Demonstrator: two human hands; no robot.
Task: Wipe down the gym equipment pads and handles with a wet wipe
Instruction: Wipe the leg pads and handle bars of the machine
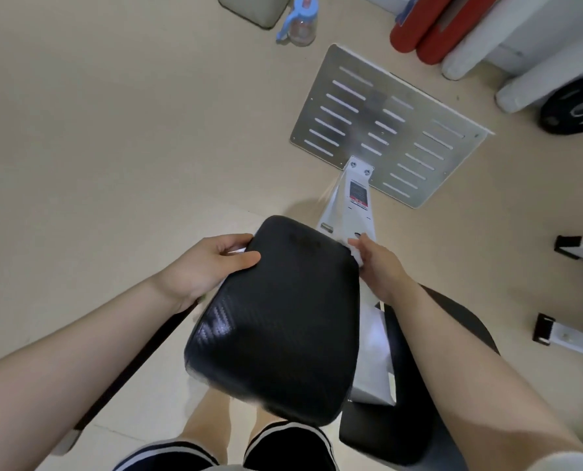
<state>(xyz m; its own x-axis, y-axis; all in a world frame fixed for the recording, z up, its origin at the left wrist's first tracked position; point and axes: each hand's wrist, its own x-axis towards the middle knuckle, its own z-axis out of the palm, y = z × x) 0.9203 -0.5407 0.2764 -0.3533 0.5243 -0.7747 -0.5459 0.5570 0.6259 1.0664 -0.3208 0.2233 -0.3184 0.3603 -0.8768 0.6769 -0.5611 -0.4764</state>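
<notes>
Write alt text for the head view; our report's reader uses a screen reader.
Two bare hands grip the far corners of a black textured gym pad: the left hand curls its thumb over the edge, the right hand holds a white wet wipe there. Beyond lie a white machine post and slotted metal footplate.

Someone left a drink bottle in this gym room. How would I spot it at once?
Start at the slotted metal plate on the floor and look past its far left corner. The clear bottle stands there beside a grey cushion, the only thing with a pale blue lid and handle.
</notes>
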